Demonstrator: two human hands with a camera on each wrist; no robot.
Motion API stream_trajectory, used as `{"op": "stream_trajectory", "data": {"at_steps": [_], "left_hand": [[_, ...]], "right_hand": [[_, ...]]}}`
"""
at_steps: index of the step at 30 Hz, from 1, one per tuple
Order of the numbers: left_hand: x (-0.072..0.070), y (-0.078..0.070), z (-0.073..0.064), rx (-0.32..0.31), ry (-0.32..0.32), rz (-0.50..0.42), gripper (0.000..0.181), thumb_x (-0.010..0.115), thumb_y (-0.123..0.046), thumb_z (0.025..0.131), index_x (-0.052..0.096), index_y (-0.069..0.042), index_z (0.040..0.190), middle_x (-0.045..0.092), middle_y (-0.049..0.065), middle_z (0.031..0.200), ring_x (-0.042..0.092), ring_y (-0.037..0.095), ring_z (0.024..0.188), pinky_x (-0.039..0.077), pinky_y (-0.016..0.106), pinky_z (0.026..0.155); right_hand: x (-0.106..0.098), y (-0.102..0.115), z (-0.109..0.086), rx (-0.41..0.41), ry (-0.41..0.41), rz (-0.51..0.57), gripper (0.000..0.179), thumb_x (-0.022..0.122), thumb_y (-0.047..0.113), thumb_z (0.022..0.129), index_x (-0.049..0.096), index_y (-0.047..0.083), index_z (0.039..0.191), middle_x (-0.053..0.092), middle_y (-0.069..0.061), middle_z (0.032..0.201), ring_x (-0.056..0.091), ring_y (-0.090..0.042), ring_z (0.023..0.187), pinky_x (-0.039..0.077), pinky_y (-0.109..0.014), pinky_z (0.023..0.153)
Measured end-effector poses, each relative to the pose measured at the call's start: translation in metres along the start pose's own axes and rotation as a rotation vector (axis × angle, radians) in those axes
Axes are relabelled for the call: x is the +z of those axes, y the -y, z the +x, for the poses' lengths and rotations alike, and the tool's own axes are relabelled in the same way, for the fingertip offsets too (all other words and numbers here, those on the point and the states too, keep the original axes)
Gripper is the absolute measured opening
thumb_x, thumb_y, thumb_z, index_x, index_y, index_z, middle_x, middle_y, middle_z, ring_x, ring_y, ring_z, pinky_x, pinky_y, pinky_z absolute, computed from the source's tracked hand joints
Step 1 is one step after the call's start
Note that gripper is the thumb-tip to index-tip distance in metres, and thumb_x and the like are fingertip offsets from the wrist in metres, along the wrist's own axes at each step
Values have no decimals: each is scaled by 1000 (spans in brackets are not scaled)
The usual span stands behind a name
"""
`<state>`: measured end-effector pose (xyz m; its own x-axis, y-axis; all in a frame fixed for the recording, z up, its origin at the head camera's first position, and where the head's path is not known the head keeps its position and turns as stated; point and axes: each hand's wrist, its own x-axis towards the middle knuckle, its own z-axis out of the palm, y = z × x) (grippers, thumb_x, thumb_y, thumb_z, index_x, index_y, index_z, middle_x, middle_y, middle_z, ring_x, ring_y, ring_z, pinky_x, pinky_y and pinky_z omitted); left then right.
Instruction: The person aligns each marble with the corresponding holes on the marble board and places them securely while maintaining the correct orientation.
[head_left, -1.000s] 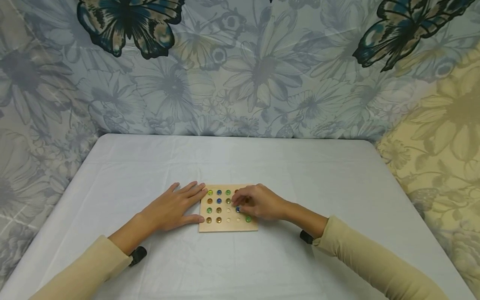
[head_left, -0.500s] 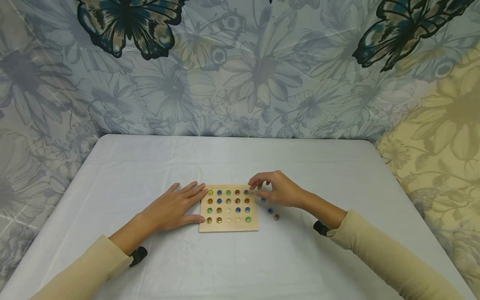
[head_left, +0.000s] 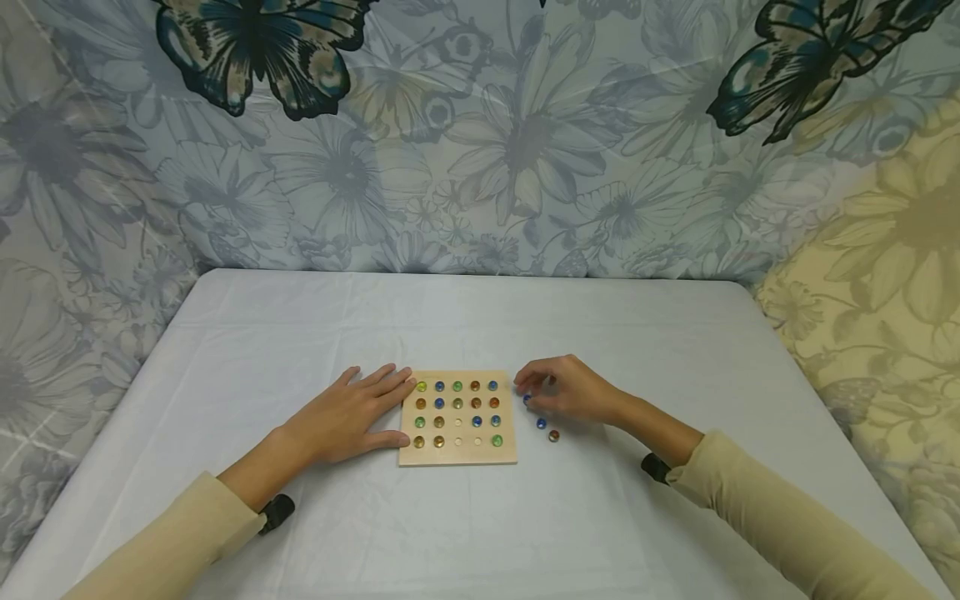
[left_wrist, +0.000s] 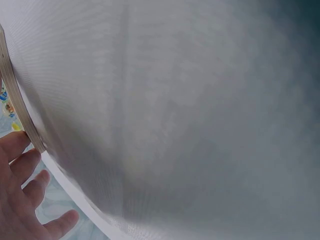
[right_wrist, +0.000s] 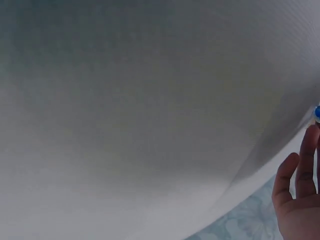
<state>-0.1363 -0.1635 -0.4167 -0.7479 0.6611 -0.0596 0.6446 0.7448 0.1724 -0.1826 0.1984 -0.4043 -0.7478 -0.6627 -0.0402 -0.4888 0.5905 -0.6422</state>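
A light wooden board (head_left: pixel 448 463) with rows of round holes lies on the table, most of them filled with coloured glass marbles. Three holes near the front middle show bare wood. My left hand (head_left: pixel 347 419) lies with fingers spread, its fingertips and thumb on the board's left edge; the left wrist view shows two fingertips at the board's edge (left_wrist: pixel 22 107). To the right of the board, the thumb and fingers of my right hand (head_left: pixel 567 389) are curled around a blue marble (head_left: pixel 527 400) on the cloth. In the right wrist view, a blue marble (right_wrist: pixel 318 113) shows beyond a fingertip.
Another blue marble (head_left: pixel 541 423) and a brown marble (head_left: pixel 553 436) lie loose on the cloth, just in front of my right hand. A white cloth (head_left: pixel 375 533) covers the table. Behind it hangs a fabric (head_left: pixel 480 167) printed with flowers and butterflies.
My right hand has moved from over the board's right side to the loose marbles beside it. The row-three marble it was at now sits in its hole. My left hand has stayed put.
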Motion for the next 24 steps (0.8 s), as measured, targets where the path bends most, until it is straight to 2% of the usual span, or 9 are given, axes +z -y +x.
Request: {"op": "stream_trajectory", "data": {"at_steps": [15, 24], "left_hand": [[1, 0, 0, 1, -4, 5, 82, 51, -65, 95, 35, -12, 156, 32, 7, 161, 29, 30, 147, 27, 64, 111], [0, 0, 0, 0, -3, 6, 82, 51, -64, 95, 36, -12, 156, 32, 7, 161, 30, 30, 147, 27, 64, 111]], "right_hand": [[3, -6, -3, -7, -10, -28, 27, 76, -1, 85, 71, 8, 110, 73, 6, 100, 67, -8, 91, 54, -32, 82], [2, -1, -1, -21, -24, -32, 28, 76, 1, 86, 70, 7, 113, 74, 5, 101, 66, -7, 91, 54, -32, 82]]}}
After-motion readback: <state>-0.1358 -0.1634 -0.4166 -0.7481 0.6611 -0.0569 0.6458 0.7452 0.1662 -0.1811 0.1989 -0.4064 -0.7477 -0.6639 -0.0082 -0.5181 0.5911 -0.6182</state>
